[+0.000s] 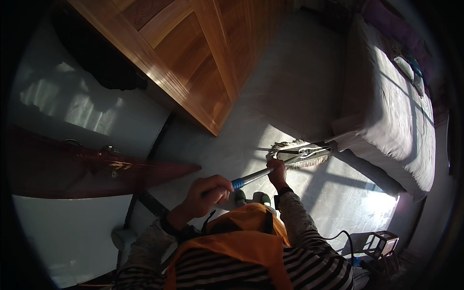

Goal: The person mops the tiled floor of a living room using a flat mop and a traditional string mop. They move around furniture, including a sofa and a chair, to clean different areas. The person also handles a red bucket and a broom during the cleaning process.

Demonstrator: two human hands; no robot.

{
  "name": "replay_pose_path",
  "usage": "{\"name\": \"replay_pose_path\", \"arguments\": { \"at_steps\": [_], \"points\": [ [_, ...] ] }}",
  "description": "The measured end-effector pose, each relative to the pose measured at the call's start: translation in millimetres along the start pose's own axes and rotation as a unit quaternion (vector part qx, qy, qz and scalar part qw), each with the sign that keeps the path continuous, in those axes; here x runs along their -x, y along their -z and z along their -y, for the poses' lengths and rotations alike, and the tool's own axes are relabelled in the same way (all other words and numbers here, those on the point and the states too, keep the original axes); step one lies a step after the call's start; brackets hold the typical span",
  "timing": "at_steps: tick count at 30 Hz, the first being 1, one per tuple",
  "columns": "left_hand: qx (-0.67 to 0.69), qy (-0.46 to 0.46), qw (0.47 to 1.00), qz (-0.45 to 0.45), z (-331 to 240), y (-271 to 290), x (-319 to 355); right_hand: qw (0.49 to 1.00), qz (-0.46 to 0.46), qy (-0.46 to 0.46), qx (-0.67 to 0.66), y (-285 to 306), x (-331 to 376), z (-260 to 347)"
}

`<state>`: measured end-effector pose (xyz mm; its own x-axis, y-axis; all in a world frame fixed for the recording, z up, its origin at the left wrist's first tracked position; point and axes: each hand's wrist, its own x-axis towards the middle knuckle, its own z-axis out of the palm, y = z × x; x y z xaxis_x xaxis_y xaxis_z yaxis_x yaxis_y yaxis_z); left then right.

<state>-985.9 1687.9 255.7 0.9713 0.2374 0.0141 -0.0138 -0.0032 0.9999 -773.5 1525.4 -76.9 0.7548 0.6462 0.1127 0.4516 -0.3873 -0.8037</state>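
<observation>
pkgs: none | labels: none | signs: none | screens: none in view

sleeves (304,222): pale speckled knit | top (309,266): black-and-white stripes | scarf (246,232): orange, draped over chest | right wrist: dark band (282,192) | shoes (251,197): pale

the mop handle (256,177) vanishes inside the left hand (208,193) and again behind the right hand (277,173), so neither grip shows its fingertips. the mop head (302,154) is partly under the bed (386,121) edge. both feet are mostly covered by orange cloth (246,232). the lower right corner objects are too dark to identify.
</observation>
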Motion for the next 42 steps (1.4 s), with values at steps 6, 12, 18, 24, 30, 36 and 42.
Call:
{"name": "replay_pose_path", "arguments": {
  "at_steps": [6,12,18,24,30,36,42],
  "points": [
    [-0.190,-0.121,0.974,-0.014,-5,17,22,0.995,0.070,0.002,-0.070,-79,-67,47],
    [-0.234,-0.101,0.965,-0.056,-14,19,50,0.987,0.118,0.072,-0.078,-115,-61,86],
    [-0.040,-0.044,0.975,-0.216,-73,40,103,0.962,0.239,0.120,-0.048,-115,-16,149],
    [0.009,-0.056,0.969,-0.240,-101,72,128,0.919,0.367,0.136,-0.050,-112,25,167],
    [0.028,-0.024,0.994,-0.102,-89,124,130,0.941,0.316,0.096,-0.078,-130,27,171],
    [-0.038,-0.075,0.996,0.038,-81,197,117,0.991,0.122,0.011,-0.057,-178,32,198],
    [-0.078,-0.151,0.970,0.175,-72,227,91,0.989,-0.116,-0.072,-0.059,-210,48,211]
  ]
}}
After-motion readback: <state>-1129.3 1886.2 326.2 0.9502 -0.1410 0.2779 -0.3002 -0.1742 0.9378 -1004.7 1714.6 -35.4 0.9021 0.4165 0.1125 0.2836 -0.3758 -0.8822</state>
